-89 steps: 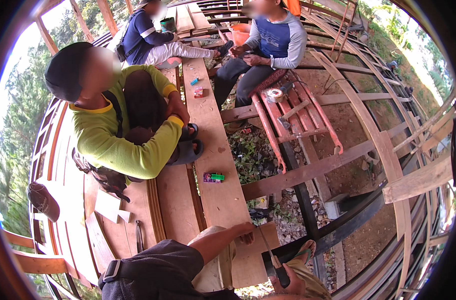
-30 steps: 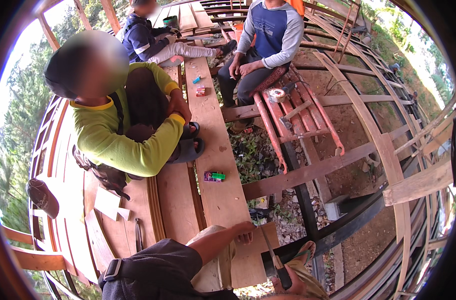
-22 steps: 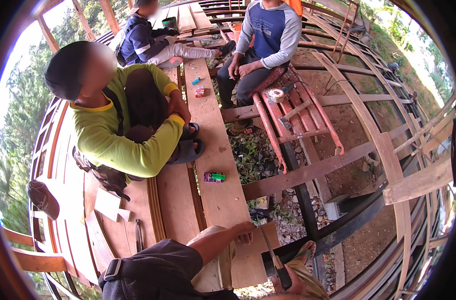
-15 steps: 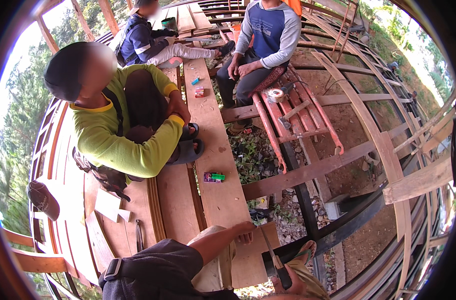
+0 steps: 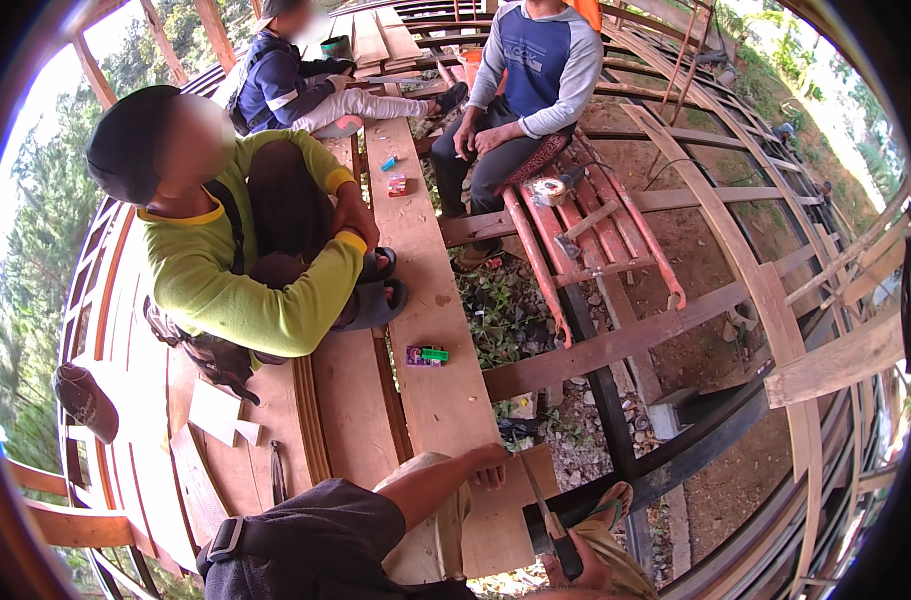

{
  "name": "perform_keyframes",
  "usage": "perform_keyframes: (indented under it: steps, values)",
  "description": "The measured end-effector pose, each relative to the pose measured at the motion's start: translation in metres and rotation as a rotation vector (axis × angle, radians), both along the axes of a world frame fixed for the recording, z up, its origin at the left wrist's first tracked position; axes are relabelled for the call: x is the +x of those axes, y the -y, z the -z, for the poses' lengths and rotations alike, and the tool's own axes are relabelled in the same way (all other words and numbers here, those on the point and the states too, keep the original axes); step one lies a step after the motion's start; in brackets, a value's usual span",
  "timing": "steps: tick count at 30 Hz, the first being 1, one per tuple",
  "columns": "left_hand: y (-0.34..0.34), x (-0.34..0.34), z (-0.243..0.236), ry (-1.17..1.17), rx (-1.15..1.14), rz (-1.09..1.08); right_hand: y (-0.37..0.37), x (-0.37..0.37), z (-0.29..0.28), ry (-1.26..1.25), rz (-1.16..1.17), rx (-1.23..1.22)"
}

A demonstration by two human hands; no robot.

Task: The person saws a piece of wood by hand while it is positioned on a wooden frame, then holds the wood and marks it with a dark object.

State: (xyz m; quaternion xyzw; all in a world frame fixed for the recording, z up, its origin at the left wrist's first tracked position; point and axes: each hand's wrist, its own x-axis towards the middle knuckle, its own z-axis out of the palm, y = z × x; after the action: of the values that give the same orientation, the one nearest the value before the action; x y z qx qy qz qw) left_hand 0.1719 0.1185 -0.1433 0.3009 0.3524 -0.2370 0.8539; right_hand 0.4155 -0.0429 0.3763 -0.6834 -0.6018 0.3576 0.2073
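My left hand [image 5: 489,465] rests on the end of a wooden plank [image 5: 437,405], its fingers spread downward onto the wood and holding nothing. In my right hand [image 5: 587,567], low in the picture, is a long-bladed tool [image 5: 540,505] with a black handle, probably a handsaw seen nearly edge-on. Its thin blade points up and away, the tip close beside my left fingers. Under the blade is a short piece of board [image 5: 530,480] at the plank's end. Farther up the plank lies a purple box with a green lighter [image 5: 435,354] on it.
One person in a yellow-green shirt [image 5: 265,300] sits on the boards at left; two others sit farther off. A red metal frame [image 5: 595,215] carries a power tool [image 5: 550,190] and a hammer [image 5: 587,220]. Gaps between beams drop to rubble. A cap [image 5: 85,400] lies at far left.
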Motion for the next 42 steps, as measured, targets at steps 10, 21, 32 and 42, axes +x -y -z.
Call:
perform_keyframes:
  steps: [10, 21, 32, 42]
  values:
    - [-0.005, 0.001, -0.003, 0.004, -0.083, -0.018, 0.003, 0.004, 0.005, -0.005, -0.02, 0.034]
    - [-0.011, 0.015, 0.0, 0.382, 0.083, 0.064, 0.009, 0.01, 0.013, -0.017, 0.008, 0.068]
    - [-0.006, 0.035, -0.033, 1.418, 0.644, -0.072, 0.007, 0.011, 0.004, 0.013, 0.004, -0.041]
    - [-0.015, 0.018, -0.059, 1.329, 0.627, -0.064, 0.005, 0.002, -0.007, 0.004, 0.013, -0.08]
